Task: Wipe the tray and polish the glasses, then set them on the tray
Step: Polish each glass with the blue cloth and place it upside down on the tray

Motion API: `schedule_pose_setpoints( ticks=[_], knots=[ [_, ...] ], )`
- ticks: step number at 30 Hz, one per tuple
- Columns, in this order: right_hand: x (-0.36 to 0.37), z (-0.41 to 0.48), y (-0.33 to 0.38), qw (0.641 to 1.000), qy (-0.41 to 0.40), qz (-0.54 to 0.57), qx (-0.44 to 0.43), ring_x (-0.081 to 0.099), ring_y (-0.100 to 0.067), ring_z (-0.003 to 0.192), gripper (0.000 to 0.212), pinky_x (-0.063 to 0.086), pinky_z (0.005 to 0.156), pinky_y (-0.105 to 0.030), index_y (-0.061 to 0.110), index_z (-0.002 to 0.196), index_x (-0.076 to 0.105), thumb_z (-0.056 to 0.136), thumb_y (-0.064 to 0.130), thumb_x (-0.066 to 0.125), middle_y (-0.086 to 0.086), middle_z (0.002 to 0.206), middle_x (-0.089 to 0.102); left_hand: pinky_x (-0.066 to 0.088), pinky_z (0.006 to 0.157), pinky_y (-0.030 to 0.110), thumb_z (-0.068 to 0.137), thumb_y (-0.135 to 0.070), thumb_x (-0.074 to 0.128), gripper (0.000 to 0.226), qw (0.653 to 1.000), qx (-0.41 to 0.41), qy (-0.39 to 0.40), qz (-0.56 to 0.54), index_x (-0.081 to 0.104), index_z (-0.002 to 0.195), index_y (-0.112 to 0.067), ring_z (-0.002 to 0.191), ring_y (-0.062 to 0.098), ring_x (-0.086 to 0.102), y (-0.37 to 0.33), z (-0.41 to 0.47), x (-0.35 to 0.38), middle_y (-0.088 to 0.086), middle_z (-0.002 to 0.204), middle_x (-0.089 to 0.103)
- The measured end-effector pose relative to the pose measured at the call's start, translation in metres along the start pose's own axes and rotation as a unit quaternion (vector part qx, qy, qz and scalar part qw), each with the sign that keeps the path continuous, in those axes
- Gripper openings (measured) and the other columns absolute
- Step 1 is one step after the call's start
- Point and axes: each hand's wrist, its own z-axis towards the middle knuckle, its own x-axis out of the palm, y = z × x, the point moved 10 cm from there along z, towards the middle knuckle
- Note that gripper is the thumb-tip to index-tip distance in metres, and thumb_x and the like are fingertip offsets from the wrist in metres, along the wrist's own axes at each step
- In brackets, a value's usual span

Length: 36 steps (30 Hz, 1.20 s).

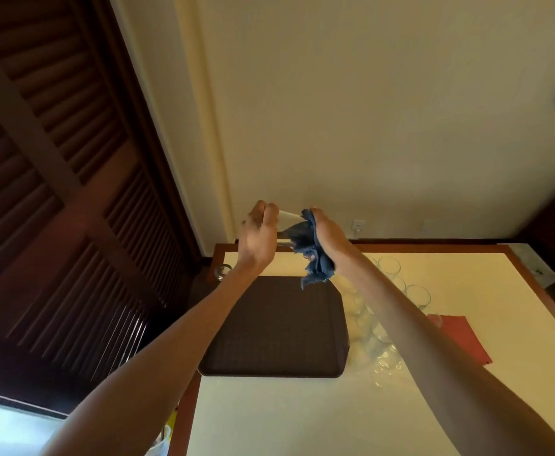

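Cream wall (368,110) fills the upper right of the frame, and dark slatted doors (55,192) fill the left. Below them, the pale table (302,416) with its wooden border runs from centre to lower right. On it lies the dark tray (276,327), low in the middle of the frame, with none of the glasses standing on it yet. A crowd of clear glasses (378,343) sits just right of the tray, partly under the right forearm, and a red napkin (460,340) lies further right. One more glass (223,271) stands at the table's left edge.

Both hands are raised close together at mid-frame, well above the tray. The left hand (258,235) has its fingers curled round a glass (287,218), seen only as a pale sliver between the hands. The right hand (327,235) clutches a bunched blue cloth (305,248) pressed against that glass, and a loose tail hangs down.

The main risk is a drop. Only one hand holds the glass, up in the air, and a polished wall turns slippery, so a hard twist of the cloth could wrench it free onto the tray or the crowded glasses. Squeezing or twisting too hard could also crack thin glass. If the right arm comes down carelessly, the forearm or the dangling cloth may sweep into the glasses beneath. The left elbow could likewise nudge the lone glass off the table's edge.
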Motion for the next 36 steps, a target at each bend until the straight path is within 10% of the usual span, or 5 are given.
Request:
schedule_pose_setpoints(
  ticks=[9, 15, 21, 28, 36],
  knots=[
    [-0.003, -0.019, 0.045, 0.944, -0.164, -0.112, -0.264, 0.056, -0.019, 0.055, 0.031, 0.044, 0.049, -0.026, 0.013, 0.084, 0.05, 0.107, 0.027, 0.035, -0.007, 0.07, 0.057, 0.038, 0.062, 0.034, 0.102, -0.048, 0.038, 0.048, 0.977, -0.185, 0.032, -0.102, 0.061, 0.088, -0.009, 0.065, 0.019, 0.049, 0.029, 0.0, 0.004, 0.005, 0.072, 0.056],
    [0.009, 0.008, 0.007, 0.996, -0.031, -0.083, -0.005, 0.056, -0.025, 0.069, 0.046, 0.042, 0.065, -0.032, 0.01, 0.089, 0.057, 0.101, 0.046, 0.031, -0.014, 0.076, 0.059, 0.038, 0.063, 0.037, 0.092, -0.043, 0.041, 0.04, 0.996, 0.064, -0.06, -0.02, 0.052, 0.085, -0.005, 0.067, 0.02, 0.047, -0.004, 0.0, -0.023, 0.005, 0.069, 0.05],
    [0.005, -0.016, 0.047, 0.943, -0.154, -0.146, -0.255, 0.059, -0.019, 0.056, 0.031, 0.048, 0.053, -0.031, 0.012, 0.088, 0.05, 0.107, 0.03, 0.034, -0.01, 0.076, 0.06, 0.036, 0.055, 0.031, 0.104, -0.046, 0.038, 0.047, 0.965, -0.242, 0.035, -0.097, 0.061, 0.088, -0.008, 0.059, 0.018, 0.045, 0.034, -0.002, -0.002, 0.007, 0.072, 0.056],
    [0.011, 0.018, 0.0, 0.997, 0.011, -0.068, 0.036, 0.056, -0.028, 0.069, 0.054, 0.045, 0.062, -0.039, 0.005, 0.096, 0.061, 0.093, 0.05, 0.031, -0.021, 0.082, 0.067, 0.036, 0.062, 0.035, 0.095, -0.043, 0.042, 0.04, 0.997, 0.065, -0.037, -0.021, 0.052, 0.083, -0.006, 0.065, 0.017, 0.044, -0.015, 0.003, -0.024, 0.001, 0.068, 0.048],
    [0.01, 0.008, 0.025, 0.99, -0.049, -0.024, -0.131, 0.051, -0.023, 0.052, 0.038, 0.043, 0.056, -0.038, 0.013, 0.09, 0.054, 0.098, 0.046, 0.035, -0.01, 0.068, 0.053, 0.039, 0.065, 0.035, 0.101, -0.05, 0.036, 0.049, 0.988, -0.147, 0.017, -0.053, 0.059, 0.087, -0.009, 0.067, 0.019, 0.048, 0.013, 0.007, -0.008, 0.006, 0.074, 0.054]
  ],
)
